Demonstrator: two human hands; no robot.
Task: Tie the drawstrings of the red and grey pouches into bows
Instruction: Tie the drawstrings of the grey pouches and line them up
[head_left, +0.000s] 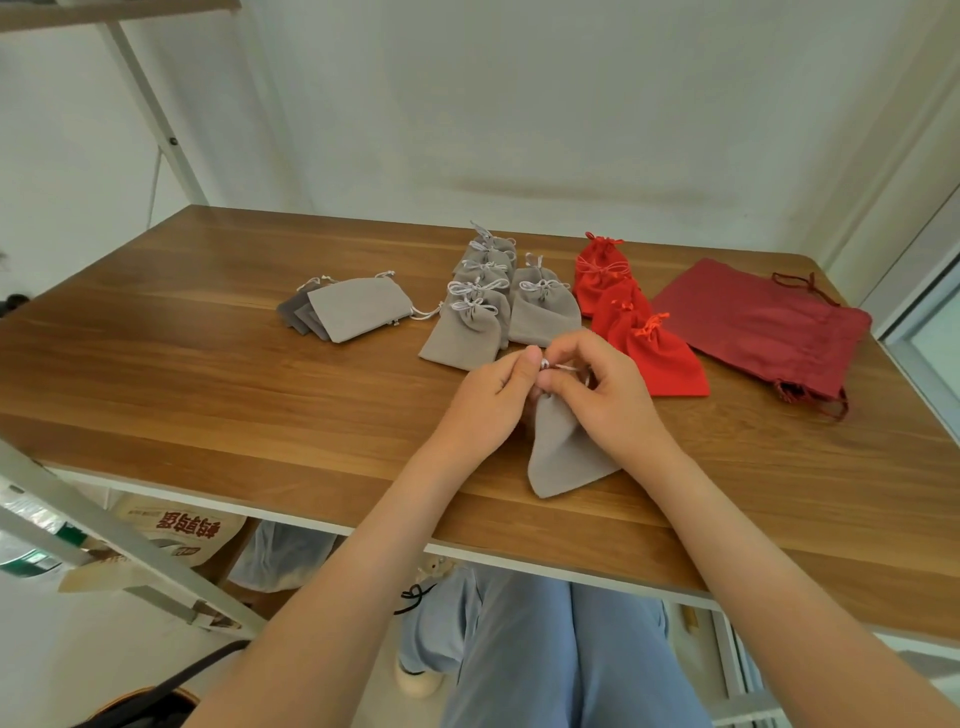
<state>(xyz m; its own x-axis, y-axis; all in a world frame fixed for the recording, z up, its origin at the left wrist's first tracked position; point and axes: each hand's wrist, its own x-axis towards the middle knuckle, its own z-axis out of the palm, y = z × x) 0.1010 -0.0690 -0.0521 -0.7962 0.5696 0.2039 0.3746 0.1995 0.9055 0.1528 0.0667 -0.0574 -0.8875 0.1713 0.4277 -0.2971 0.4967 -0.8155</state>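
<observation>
A grey pouch (561, 457) lies on the wooden table (208, 374) near its front edge, neck pointing away from me. My left hand (493, 400) and my right hand (602, 389) meet over its neck, each pinching the pale drawstring (563, 367) between thumb and fingers. Behind them several grey pouches with tied bows (478, 306) lie in two rows. To their right several red pouches with tied bows (628, 317) overlap in a line. A small stack of flat grey pouches (353, 309) lies at the left.
A stack of larger dark red drawstring bags (763, 327) lies at the right of the table. A white wall stands behind the table, and a slanted white metal frame (150, 104) rises at the left. Bags and my legs show below the tabletop.
</observation>
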